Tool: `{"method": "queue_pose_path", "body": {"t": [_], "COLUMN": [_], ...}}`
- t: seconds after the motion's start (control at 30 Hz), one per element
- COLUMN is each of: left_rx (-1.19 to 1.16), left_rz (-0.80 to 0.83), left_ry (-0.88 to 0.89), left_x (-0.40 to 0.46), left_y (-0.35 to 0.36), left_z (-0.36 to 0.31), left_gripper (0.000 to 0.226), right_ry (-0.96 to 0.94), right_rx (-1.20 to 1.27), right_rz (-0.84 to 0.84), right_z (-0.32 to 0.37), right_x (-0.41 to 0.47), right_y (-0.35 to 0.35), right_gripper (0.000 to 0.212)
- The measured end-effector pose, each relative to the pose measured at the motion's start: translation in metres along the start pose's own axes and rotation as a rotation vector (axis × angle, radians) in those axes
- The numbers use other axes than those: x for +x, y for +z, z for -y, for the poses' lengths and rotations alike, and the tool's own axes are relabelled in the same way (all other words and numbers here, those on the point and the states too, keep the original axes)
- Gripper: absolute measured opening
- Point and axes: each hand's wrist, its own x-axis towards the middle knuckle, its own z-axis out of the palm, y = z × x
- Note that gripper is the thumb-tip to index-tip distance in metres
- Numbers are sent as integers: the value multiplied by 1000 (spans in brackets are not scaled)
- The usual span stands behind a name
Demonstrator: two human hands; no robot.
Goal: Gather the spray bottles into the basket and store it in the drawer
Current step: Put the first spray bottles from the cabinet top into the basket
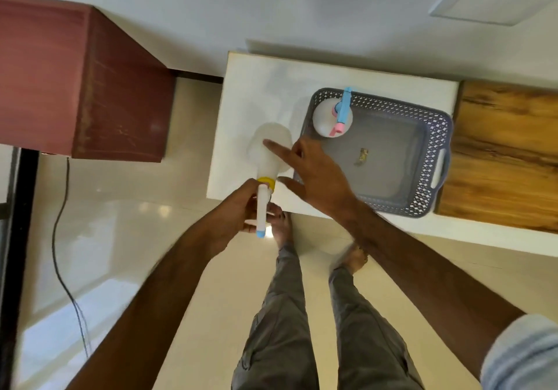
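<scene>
A white spray bottle with a yellow collar (265,160) hangs tilted over the front left corner of the white table (271,88). My left hand (238,208) is shut on its spray head. My right hand (314,172) has its fingers spread, and they touch the bottle's body on its right side. A grey perforated basket (434,124) sits on the table to the right. Another white spray bottle, with a blue and pink head (329,118), stands in the basket's far left corner.
A small scrap (362,157) lies on the basket floor. A wooden surface (507,154) adjoins the table on the right. A maroon cabinet (90,82) stands at the left, with a black cable (60,238) running over the tiled floor. My legs are below.
</scene>
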Motion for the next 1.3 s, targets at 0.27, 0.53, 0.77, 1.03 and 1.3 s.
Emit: {"method": "queue_pose_path", "body": {"t": [0.27,0.53,0.77,1.03,1.3], "left_rx": [169,438,568,551,543], "left_rz": [204,-356,-295,-324,-305], "left_ry": [6,414,405,441,447], "left_x": [5,108,170,178,178], "left_y": [27,43,55,58,55], "left_z": [6,-27,-57,-57,-56], "left_gripper": [66,30,68,52,50], "right_ry": [-11,241,449,463,458], "right_rx": [121,344,441,442,387], "right_rz": [65,33,-133,-126,-111], "right_z": [-15,-108,-171,-194,-189], "right_x": [-54,-89,-40,-5,-3], "right_y": [-1,-25,-57,-57,-54], "right_gripper": [48,58,38,39,43]}}
